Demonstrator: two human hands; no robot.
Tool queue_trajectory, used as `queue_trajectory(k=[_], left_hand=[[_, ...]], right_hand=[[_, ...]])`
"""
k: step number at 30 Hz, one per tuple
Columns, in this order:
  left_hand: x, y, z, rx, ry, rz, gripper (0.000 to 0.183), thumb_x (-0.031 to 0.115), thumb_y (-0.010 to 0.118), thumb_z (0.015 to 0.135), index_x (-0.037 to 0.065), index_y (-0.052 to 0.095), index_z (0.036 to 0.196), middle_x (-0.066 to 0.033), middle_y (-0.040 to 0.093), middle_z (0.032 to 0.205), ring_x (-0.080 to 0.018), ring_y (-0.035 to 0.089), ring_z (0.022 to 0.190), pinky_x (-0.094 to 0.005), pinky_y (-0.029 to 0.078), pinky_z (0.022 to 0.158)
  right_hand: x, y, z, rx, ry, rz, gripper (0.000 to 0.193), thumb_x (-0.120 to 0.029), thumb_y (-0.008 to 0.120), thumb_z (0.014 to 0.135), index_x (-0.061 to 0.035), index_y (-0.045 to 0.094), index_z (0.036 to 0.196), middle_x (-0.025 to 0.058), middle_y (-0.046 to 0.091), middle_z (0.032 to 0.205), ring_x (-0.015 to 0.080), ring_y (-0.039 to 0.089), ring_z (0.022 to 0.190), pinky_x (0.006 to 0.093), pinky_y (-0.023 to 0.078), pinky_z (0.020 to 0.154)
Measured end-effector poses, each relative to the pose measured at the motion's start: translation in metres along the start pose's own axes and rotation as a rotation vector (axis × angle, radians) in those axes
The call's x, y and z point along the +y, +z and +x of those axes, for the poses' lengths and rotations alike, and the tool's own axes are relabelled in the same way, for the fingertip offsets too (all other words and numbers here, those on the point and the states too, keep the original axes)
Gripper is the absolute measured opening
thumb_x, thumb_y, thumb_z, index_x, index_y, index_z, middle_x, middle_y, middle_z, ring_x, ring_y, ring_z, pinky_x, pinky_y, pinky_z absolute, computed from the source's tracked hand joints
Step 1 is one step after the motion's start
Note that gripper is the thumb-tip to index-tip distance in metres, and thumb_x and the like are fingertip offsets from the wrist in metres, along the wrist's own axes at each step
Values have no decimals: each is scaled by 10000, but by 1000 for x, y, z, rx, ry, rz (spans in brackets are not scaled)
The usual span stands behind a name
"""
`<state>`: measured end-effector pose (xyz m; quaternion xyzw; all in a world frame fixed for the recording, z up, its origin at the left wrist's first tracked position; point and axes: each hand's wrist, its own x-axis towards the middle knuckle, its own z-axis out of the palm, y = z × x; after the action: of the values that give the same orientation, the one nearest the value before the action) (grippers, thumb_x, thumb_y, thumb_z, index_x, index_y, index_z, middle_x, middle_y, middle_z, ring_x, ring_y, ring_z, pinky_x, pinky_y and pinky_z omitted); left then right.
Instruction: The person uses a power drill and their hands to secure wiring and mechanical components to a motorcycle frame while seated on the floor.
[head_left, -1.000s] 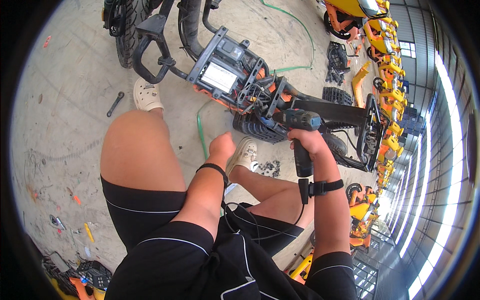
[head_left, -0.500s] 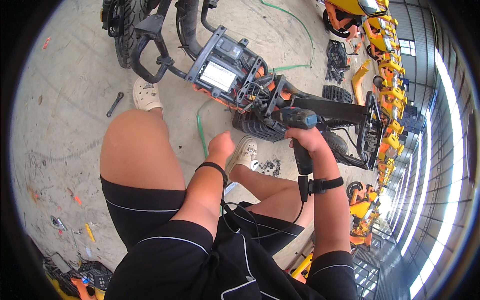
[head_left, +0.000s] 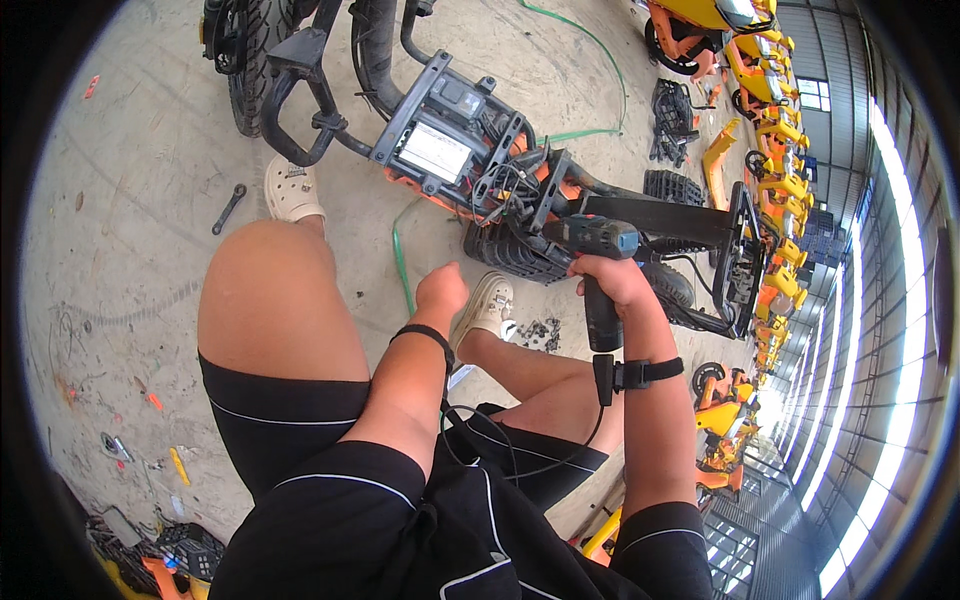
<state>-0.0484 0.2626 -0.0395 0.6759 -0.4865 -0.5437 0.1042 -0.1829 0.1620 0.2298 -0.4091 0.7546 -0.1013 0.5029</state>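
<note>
My right hand (head_left: 612, 283) is wrapped round the grip of a black cordless drill (head_left: 592, 237). Its body lies level above the stripped scooter frame (head_left: 545, 208), and its nose faces the frame's wiring; whether it touches a part there is hidden. Below the grip the dark battery end (head_left: 602, 325) hangs down. My left hand (head_left: 442, 290) is closed in a fist over the floor, between my knees and apart from the frame. Its fingers curl out of sight, so I cannot see what is in them, if anything. A silver-labelled box (head_left: 434, 152) sits in the frame.
A tyred wheel (head_left: 255, 80) stands at the far left. A wrench (head_left: 230, 209) lies on the concrete beside my shoe. Green strap (head_left: 402, 262) trails under the frame. Small dark bits (head_left: 540, 335) are scattered near my other shoe. Yellow scooters (head_left: 785, 200) line the right side.
The drill and my right hand have shifted very slightly. My left hand holds its place.
</note>
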Motion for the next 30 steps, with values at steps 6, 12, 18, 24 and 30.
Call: queue_trajectory(k=[6,12,18,24,30], left_hand=[[-2,4,1,-5,21,-1,219,194,545,907,65,662,1040,-202,710,1024,-402,665,989,-505,525,850],[0,3,1,-25,-8,2,217,199,555,908,66,660,1044,-196,712,1022,-394,667,994,-499,524,859],[1,1,-1,-35,-16,13,218,213,571,909,73,662,1048,-186,714,1033,-386,666,1007,-493,525,866],[-3,8,5,-34,-18,25,221,221,576,907,77,664,1050,-184,716,1027,-387,667,1006,-492,525,869],[-1,5,2,-41,-28,9,228,217,574,903,75,663,1059,-192,711,1045,-389,663,1015,-494,523,874]], right_hand=[[10,-5,5,-9,33,-21,255,10,660,740,-24,617,989,70,629,788,186,602,545,324,508,495],[6,-4,3,2,60,-6,217,-13,662,757,-19,620,970,80,641,776,188,603,539,320,505,499],[4,-1,2,1,32,-1,220,-20,672,764,-7,630,980,86,640,784,190,613,561,314,515,512],[4,2,1,35,33,42,295,13,661,734,-20,612,1024,64,614,789,184,603,563,327,512,488],[6,-3,4,-10,48,-24,247,-8,667,740,-22,614,981,61,620,785,182,618,591,321,519,503]])
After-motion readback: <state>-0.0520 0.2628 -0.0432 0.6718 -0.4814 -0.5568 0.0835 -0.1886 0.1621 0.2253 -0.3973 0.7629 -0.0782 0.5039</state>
